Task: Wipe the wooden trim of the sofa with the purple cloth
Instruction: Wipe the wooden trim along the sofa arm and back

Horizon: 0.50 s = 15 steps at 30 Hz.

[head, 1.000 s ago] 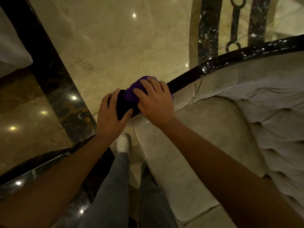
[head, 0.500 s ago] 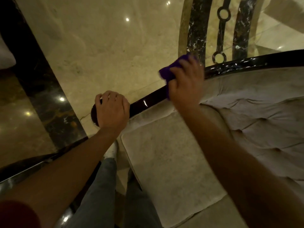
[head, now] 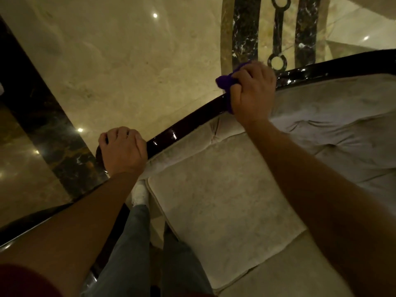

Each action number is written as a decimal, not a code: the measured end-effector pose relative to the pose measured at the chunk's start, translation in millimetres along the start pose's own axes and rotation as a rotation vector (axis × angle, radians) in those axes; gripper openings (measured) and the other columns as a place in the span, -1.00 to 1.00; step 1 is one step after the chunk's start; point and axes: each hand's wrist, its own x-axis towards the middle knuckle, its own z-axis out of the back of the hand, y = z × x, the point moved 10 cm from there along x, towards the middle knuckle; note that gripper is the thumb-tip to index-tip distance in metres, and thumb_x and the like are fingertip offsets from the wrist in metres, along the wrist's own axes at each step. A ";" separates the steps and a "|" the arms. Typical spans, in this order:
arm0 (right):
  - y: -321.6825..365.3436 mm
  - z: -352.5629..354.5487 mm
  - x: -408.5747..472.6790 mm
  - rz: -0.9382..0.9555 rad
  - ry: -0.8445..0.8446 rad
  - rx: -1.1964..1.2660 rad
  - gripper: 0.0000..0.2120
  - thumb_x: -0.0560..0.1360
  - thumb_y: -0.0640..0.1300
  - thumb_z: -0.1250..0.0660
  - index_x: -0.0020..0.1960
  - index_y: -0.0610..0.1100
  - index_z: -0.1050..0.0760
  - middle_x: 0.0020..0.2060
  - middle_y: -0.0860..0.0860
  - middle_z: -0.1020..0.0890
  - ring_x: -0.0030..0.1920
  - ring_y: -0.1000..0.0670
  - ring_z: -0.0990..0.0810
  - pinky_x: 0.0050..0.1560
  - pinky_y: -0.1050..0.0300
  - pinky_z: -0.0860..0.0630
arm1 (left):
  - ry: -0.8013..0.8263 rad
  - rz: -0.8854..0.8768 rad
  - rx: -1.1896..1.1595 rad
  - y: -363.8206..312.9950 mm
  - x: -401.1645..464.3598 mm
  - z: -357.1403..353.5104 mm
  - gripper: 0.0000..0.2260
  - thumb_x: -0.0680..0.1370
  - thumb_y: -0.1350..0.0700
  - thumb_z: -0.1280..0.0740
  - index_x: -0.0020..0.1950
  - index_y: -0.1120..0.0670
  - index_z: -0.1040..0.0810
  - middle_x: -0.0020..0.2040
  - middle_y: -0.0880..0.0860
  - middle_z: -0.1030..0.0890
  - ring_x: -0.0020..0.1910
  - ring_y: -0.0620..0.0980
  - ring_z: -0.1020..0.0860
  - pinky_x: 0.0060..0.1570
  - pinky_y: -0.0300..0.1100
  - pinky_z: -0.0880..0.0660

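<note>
Both arms extended; left hand [head: 123,151] curled palm-down, right hand [head: 252,93] fisted, fingers clenched.

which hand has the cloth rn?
The right hand: it grips the purple cloth against the dark wooden trim, further along the sofa back. The left hand is bare, closed over the trim's near end.

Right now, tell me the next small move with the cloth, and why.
Probably slide the right hand with the purple cloth farther along the dark wooden trim toward the sofa's back. That stretch lies bare beyond the cloth, and the left hand rests on the trim's near end.
</note>
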 end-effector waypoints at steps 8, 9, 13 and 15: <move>109.3 -30.0 -61.7 0.204 -0.033 0.191 -0.82 0.47 -0.01 -0.42 -0.05 -0.09 -0.71 0.05 -0.07 -0.70 0.29 -0.16 -0.56 0.50 -0.19 -0.27 | -0.021 0.014 0.031 2.0 1.0 -1.4 -0.61 0.67 0.02 0.00 -0.05 0.15 -0.57 -0.01 0.16 -0.58 0.06 0.18 -0.49 0.26 0.12 -0.30; 110.7 -31.1 -61.4 0.257 -0.030 0.181 -0.81 0.48 -0.01 -0.42 -0.04 -0.10 -0.72 0.03 -0.07 -0.71 0.27 -0.16 -0.58 0.48 -0.18 -0.31 | -0.027 0.016 0.031 1.3 1.0 -1.0 -0.62 0.66 0.02 -0.01 -0.06 0.14 -0.57 -0.02 0.16 -0.58 0.05 0.18 -0.49 0.25 0.12 -0.30; 90.8 -26.0 -43.0 0.439 -0.031 0.168 -0.75 0.52 0.05 -0.38 0.03 -0.09 -0.69 0.00 -0.07 -0.70 0.19 -0.15 -0.61 0.31 -0.12 -0.41 | -0.026 0.012 -0.003 2.1 0.5 0.9 -0.60 0.66 0.04 0.00 -0.08 0.14 -0.58 -0.02 0.15 -0.59 0.05 0.19 -0.48 0.25 0.11 -0.31; 60.6 -21.5 -25.5 0.351 -0.040 0.160 -0.73 0.53 0.06 -0.35 0.06 -0.10 -0.68 0.03 -0.08 -0.69 0.20 -0.16 -0.60 0.28 -0.11 -0.41 | -0.033 -0.006 -0.002 1.3 -1.3 0.6 -0.61 0.67 0.04 -0.02 -0.08 0.14 -0.59 -0.01 0.15 -0.59 0.05 0.20 -0.48 0.26 0.12 -0.31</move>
